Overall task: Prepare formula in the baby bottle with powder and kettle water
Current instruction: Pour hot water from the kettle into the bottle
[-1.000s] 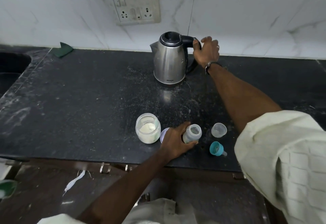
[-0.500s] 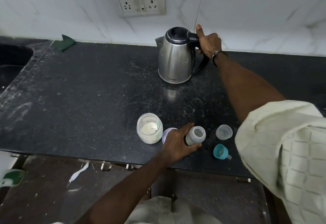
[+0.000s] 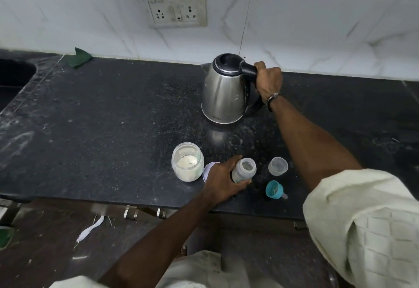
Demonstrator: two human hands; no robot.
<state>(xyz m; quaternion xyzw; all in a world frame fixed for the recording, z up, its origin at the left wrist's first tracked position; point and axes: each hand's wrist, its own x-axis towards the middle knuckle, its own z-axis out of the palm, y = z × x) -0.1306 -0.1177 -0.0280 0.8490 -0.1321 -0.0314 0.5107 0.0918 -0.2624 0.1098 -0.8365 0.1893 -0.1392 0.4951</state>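
Note:
A steel kettle [image 3: 223, 92] with a black lid and handle stands upright on the dark counter [image 3: 102, 117]. My right hand [image 3: 268, 80] is wrapped around its handle. Near the front edge, the open baby bottle [image 3: 244, 170] stands upright with my left hand [image 3: 223, 182] gripping its body. To its left sits an open glass jar [image 3: 187, 164] with white powder inside. A white lid [image 3: 208, 169] lies partly hidden behind my left hand.
A clear cap [image 3: 278, 166] and a teal bottle ring with teat [image 3: 274, 189] lie right of the bottle. A sink [image 3: 13, 74] is at far left, a green cloth [image 3: 78, 57] by the tiled wall, and a socket panel [image 3: 176, 1] above.
My right hand has gone from touching the kettle handle to fully gripping it. The left hand keeps hold of the bottle; the camera view shifted slightly.

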